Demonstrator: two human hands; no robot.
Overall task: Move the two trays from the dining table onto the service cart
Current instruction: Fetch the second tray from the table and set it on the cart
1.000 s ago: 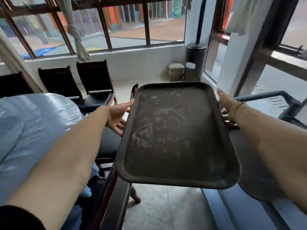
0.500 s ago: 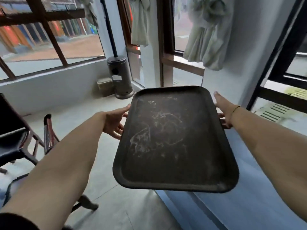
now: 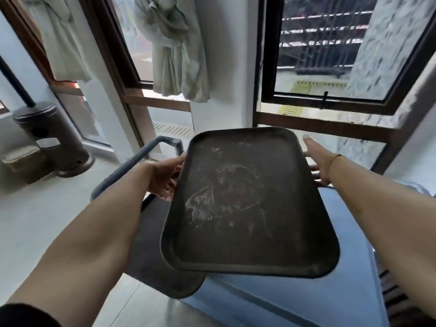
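Note:
I hold a dark, scuffed rectangular tray point(image 3: 247, 204) level in the air, long side running away from me. My left hand point(image 3: 162, 178) grips its left rim and my right hand point(image 3: 318, 161) grips its right rim near the far end. Below it lies a second dark tray point(image 3: 155, 263) on the blue-grey service cart point(image 3: 349, 279), partly covered by the held tray. The cart's handle bar point(image 3: 141, 156) rises at the left, beside my left wrist.
A dark cylindrical bin point(image 3: 49, 138) and a small beige box point(image 3: 21, 161) stand on the floor at the left. Tied curtains point(image 3: 174, 50) hang at the windows ahead. A white pillar point(image 3: 224, 67) stands straight in front. Tiled floor point(image 3: 35, 220) lies to the left.
The view has swung right, away from the dining table and chairs. The held tray has come over the cart, and the second tray on the cart now shows beneath it.

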